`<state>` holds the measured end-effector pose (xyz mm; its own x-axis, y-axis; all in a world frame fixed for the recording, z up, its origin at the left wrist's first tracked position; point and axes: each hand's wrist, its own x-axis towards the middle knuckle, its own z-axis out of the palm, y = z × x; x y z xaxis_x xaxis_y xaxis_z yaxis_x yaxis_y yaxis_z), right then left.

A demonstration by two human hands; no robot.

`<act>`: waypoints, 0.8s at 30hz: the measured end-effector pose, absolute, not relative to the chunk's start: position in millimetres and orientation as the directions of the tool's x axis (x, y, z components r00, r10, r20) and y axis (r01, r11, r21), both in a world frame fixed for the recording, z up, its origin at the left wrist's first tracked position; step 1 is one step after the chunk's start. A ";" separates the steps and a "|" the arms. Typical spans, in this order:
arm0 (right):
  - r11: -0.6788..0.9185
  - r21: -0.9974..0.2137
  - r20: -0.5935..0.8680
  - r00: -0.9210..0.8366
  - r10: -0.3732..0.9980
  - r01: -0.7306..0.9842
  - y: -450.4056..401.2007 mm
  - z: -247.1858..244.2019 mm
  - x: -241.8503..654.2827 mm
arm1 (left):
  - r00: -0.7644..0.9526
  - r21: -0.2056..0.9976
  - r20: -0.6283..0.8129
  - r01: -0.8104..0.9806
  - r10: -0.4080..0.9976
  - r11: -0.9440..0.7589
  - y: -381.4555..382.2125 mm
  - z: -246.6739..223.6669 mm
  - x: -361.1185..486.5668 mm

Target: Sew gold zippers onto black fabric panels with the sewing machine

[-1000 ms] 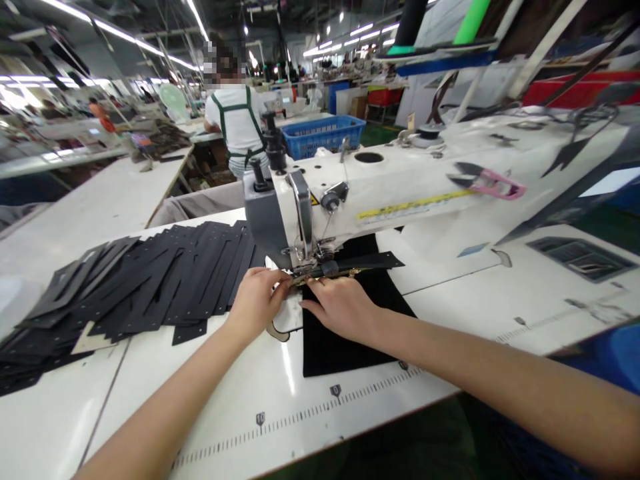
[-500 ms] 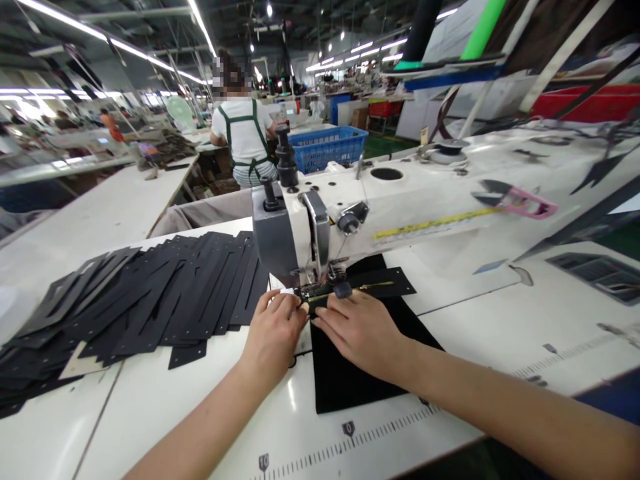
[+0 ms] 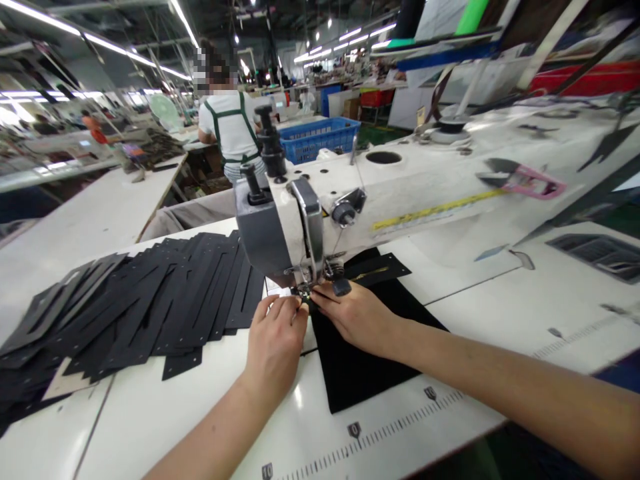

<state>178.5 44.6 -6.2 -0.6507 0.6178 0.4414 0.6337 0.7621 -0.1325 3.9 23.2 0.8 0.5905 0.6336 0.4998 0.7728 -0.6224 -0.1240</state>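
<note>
My left hand [image 3: 275,343] is just left of the presser foot of a white sewing machine [image 3: 307,253]. Its fingers are curled, thumb and forefinger closed on the end of a black strip with a gold-toothed zipper. My right hand [image 3: 357,317] lies over the work right of the needle, fingers stretched and pressed together, tips by the foot. The strip [image 3: 397,265] comes out behind the right hand, its zipper [image 3: 373,273] partly hidden. A larger black fabric piece [image 3: 360,373] lies flat underneath. The stitching point is mostly covered by my fingers.
Many overlapping black slotted strips [image 3: 150,300] lie left of the machine. Pink-handled snips [image 3: 535,181] and a yellow tape measure [image 3: 440,210] are on the machine arm. A blue basket [image 3: 320,137] and a person in a white shirt [image 3: 233,127] are beyond.
My right hand has shifted slightly left and up toward the needle, hiding more of the zipper. The large black piece has turned a little. My view has also shifted slightly.
</note>
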 end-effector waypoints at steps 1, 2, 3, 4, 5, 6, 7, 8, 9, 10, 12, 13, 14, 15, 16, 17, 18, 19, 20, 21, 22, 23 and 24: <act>0.761 -0.137 0.438 -0.650 0.621 0.635 44.8 -5.8 178.1 | 0.595 -0.137 0.501 0.772 0.628 -0.621 23.6 1.7 4.5; 0.759 -0.140 0.433 -0.650 0.624 0.635 45.0 -5.6 177.6 | 0.600 -0.149 0.502 0.770 0.623 -0.621 24.2 2.6 5.0; 0.759 -0.144 0.426 -0.652 0.627 0.635 45.3 -5.4 177.2 | 0.607 -0.158 0.502 0.764 0.616 -0.625 24.8 3.4 5.3; 0.758 -0.148 0.421 -0.653 0.630 0.636 45.7 -5.2 176.8 | 0.614 -0.164 0.501 0.759 0.610 -0.630 25.5 4.2 5.4; 0.757 -0.149 0.415 -0.654 0.632 0.636 46.2 -5.0 176.5 | 0.620 -0.167 0.499 0.754 0.605 -0.635 26.2 4.8 5.4; 0.756 -0.149 0.411 -0.656 0.633 0.637 46.9 -4.9 176.3 | 0.623 -0.168 0.498 0.752 0.603 -0.638 26.8 5.1 5.2; 0.755 -0.147 0.411 -0.655 0.634 0.639 47.6 -4.7 176.3 | 0.624 -0.166 0.496 0.751 0.604 -0.639 27.4 5.2 4.9; 0.754 -0.145 0.413 -0.654 0.634 0.640 48.4 -4.5 176.3 | 0.622 -0.162 0.495 0.752 0.606 -0.639 28.0 4.9 4.5; 0.755 -0.142 0.416 -0.653 0.632 0.640 49.1 -4.3 176.4 | 0.619 -0.156 0.495 0.754 0.610 -0.638 28.5 4.4 4.1; 0.755 -0.139 0.420 -0.652 0.631 0.641 49.7 -4.1 176.4 | 0.614 -0.149 0.497 0.756 0.613 -0.637 29.0 3.7 3.6; 0.755 -0.134 0.417 -0.655 0.631 0.642 50.8 -3.9 176.5 | 0.609 -0.133 0.498 0.757 0.617 -0.640 30.0 2.5 2.7; 0.754 -0.131 0.410 -0.657 0.632 0.644 51.2 -4.0 176.4 | 0.607 -0.127 0.499 0.757 0.619 -0.640 30.5 2.2 2.4; 0.753 -0.130 0.404 -0.660 0.634 0.645 51.6 -4.3 176.3 | 0.606 -0.124 0.499 0.757 0.620 -0.641 31.0 2.0 2.1; 0.751 -0.129 0.396 -0.661 0.638 0.648 51.9 -4.8 176.2 | 0.607 -0.123 0.495 0.757 0.621 -0.642 31.6 2.1 1.9; 0.747 -0.129 0.389 -0.660 0.643 0.652 52.2 -5.3 176.1 | 0.610 -0.122 0.488 0.756 0.625 -0.643 32.0 2.4 1.7; 0.745 -0.128 0.384 -0.660 0.646 0.655 52.4 -6.0 176.0 | 0.613 -0.121 0.477 0.755 0.629 -0.644 32.5 2.7 1.6; 0.742 -0.127 0.380 -0.659 0.649 0.658 52.6 -6.5 176.0 | 0.617 -0.120 0.467 0.754 0.633 -0.646 32.9 2.9 1.4; 0.740 -0.127 0.375 -0.658 0.653 0.661 52.7 -6.9 176.1 | 0.620 -0.117 0.458 0.752 0.637 -0.648 33.2 3.0 1.3; 0.737 -0.128 0.371 -0.657 0.656 0.664 52.7 -7.0 176.2 | 0.619 -0.114 0.454 0.753 0.641 -0.648 33.6 3.0 1.1; 0.735 -0.128 0.369 -0.656 0.658 0.665 52.8 -6.9 176.3 | 0.617 -0.111 0.453 0.756 0.644 -0.646 34.0 2.8 0.9; 0.734 -0.130 0.369 -0.655 0.659 0.666 53.0 -6.7 176.4 | 0.615 -0.107 0.456 0.756 0.644 -0.646 34.3 2.4 0.6; 0.734 -0.131 0.370 -0.654 0.660 0.667 53.3 -6.5 176.5 | 0.613 -0.103 0.460 0.756 0.643 -0.647 34.7 2.0 0.4; 0.734 -0.130 0.373 -0.653 0.659 0.667 53.6 -6.4 176.5 | 0.612 -0.098 0.464 0.754 0.641 -0.649 35.1 1.5 0.1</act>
